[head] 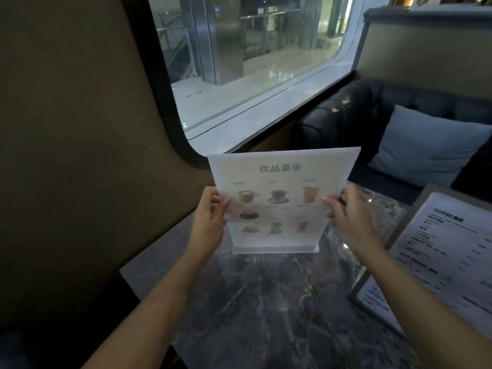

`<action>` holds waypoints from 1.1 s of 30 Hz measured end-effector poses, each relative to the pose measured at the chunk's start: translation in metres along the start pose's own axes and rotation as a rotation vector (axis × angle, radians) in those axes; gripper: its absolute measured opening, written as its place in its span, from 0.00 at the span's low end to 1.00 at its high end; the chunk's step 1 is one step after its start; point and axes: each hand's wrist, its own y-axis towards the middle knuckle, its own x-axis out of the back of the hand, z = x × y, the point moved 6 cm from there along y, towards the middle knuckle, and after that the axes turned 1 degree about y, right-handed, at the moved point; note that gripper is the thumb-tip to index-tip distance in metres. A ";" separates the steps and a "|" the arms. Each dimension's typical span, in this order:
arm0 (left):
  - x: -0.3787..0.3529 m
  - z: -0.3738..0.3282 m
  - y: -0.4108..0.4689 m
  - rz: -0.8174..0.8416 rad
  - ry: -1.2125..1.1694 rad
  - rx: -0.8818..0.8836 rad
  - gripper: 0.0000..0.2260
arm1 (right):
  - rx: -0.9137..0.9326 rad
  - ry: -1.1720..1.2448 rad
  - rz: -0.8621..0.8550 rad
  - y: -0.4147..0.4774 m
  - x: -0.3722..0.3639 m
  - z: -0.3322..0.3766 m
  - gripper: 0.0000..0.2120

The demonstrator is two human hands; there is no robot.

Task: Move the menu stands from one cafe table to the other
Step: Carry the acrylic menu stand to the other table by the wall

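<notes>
Drinks menu stand (282, 201) over dark marble table (266, 302)

Clear acrylic, upright, pale sheet with cup pictures — pinched at its side edges by left hand (210, 217) and right hand (351, 217), thumbs in front.

Menu stands: 2 — one drinks menu stand (279, 203) at centre, one text menu stand (436, 259) at 3 o'clock. Hands: 2. Marble table (266, 315): 1. Cushion (428, 145): 1, at 2 o'clock. Sofa (354, 113): 1. Window (253, 62): 1, at 12 o'clock.
</notes>
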 end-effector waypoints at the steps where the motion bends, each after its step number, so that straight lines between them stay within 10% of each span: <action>1: 0.010 -0.002 -0.003 -0.027 0.006 -0.011 0.10 | 0.021 0.006 0.014 0.003 -0.007 0.005 0.07; 33: 0.217 0.076 -0.048 -0.536 0.068 0.225 0.08 | 0.074 0.097 0.543 0.045 -0.290 0.096 0.08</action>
